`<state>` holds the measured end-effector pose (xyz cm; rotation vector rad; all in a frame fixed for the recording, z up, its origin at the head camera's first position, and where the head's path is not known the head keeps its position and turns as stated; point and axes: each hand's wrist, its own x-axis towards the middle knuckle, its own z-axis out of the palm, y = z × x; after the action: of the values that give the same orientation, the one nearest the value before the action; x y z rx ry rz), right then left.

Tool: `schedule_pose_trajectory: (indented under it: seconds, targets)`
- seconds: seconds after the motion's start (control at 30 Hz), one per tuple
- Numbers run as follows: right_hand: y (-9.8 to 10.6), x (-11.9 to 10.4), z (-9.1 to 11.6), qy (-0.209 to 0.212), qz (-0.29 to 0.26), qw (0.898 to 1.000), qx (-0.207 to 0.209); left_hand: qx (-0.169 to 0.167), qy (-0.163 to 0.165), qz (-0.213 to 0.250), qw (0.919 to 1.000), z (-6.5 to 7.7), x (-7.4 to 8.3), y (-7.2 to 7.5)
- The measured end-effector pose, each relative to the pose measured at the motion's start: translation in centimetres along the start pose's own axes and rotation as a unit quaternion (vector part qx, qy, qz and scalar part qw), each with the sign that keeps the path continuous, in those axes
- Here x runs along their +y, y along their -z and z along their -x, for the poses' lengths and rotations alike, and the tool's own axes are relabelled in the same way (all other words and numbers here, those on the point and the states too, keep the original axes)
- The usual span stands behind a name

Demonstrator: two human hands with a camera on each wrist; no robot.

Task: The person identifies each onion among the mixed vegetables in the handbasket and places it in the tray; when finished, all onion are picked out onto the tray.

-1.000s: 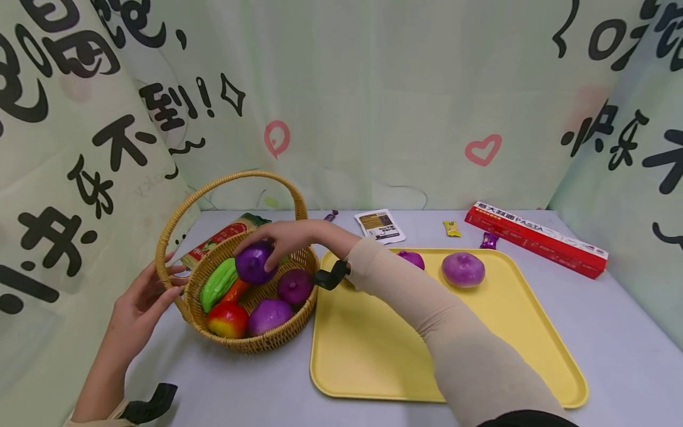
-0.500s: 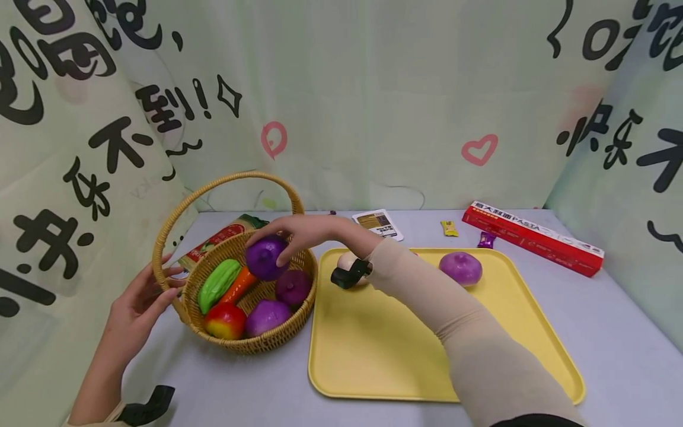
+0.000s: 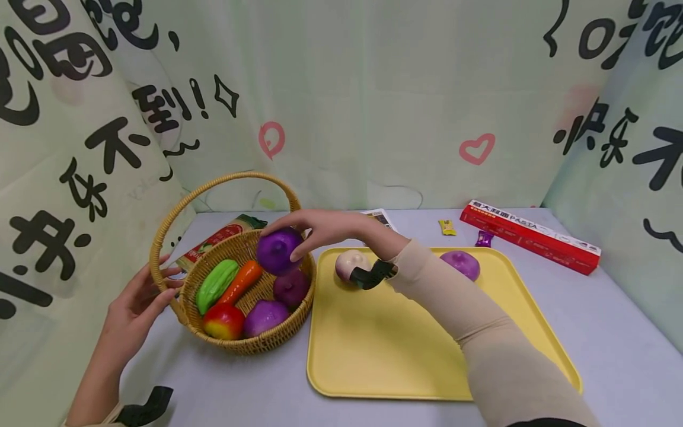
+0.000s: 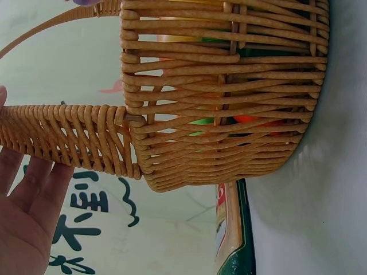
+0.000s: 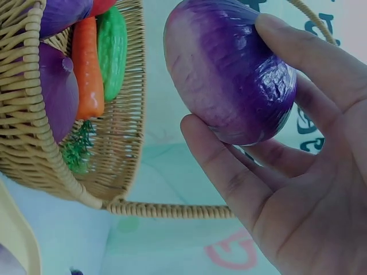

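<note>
Grasping a purple onion point(image 3: 278, 252) above the basket point(image 3: 261, 344)'s right part, the right hand point(image 3: 328, 228) shows in the head view, while the left hand point(image 3: 133, 308) grips the handle point(image 3: 229, 178) at the basket's left; a carrot point(image 3: 241, 283) lies inside the basket, a yellow tray point(image 3: 384, 338) to its right. In the left wrist view, fingers wrap the handle beside the basket's weave. In the right wrist view, thumb and fingertips clasp the onion's sides, near the basket's rim.

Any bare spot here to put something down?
Yes: on the yellow tray, between the pale bulb, front rim and right sleeve; and on the tabletop, between the tray, red box and right curtain. The basket is crowded with produce.
</note>
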<state>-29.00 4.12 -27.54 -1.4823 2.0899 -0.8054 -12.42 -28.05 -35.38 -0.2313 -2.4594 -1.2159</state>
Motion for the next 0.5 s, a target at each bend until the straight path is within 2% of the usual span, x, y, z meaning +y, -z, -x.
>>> schedule_pose_trajectory:
  seconds: [0.33, 0.5]
  targets:
    - [0.3, 0.0, 2.4, 0.005, -0.039, 0.999, 0.027, 0.000, 0.000, -0.005, 1.0000, -0.1, -0.2, 0.0]
    - [0.3, 0.1, 3.4, -0.006, -0.026, 0.999, 0.041, 0.000, -0.001, -0.004, 1.0000, -0.1, -0.2, 0.0]
